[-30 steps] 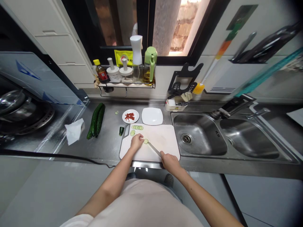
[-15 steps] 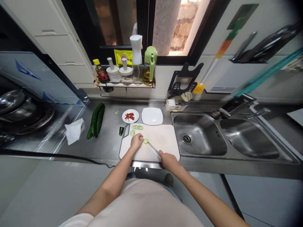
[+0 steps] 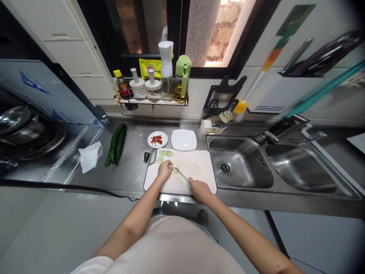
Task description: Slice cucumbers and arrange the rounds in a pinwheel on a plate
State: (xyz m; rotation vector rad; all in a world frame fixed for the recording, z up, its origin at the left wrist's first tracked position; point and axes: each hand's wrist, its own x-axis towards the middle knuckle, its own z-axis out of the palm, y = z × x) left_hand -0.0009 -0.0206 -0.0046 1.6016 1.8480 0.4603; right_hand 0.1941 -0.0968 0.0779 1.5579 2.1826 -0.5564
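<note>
My right hand (image 3: 201,189) is closed around the handle of a kitchen knife (image 3: 184,178) over the white cutting board (image 3: 194,163). The blade's tip end lies across a single cucumber slice (image 3: 176,171). Just left of that slice, my left hand (image 3: 164,171) rests on the board with its fingers curled and the fingertips drawn together. Whatever those fingertips may pinch is hidden. Behind the left hand, a row of overlapping cucumber slices (image 3: 166,153) lies near the board's far edge, with a smaller group of slices (image 3: 160,160) below it.
A plate of chopped red pieces (image 3: 156,140) and a white square dish (image 3: 184,140) stand behind the board. Whole cucumbers (image 3: 116,144), a cucumber end (image 3: 146,157) and white paper (image 3: 89,156) lie left. A double sink (image 3: 242,163) is right; a seasoning rack (image 3: 154,102) hangs above.
My right hand has shifted slightly left and away from me, bringing the knife's tip from the slice's right edge to across it. My left hand stays almost where it was.
</note>
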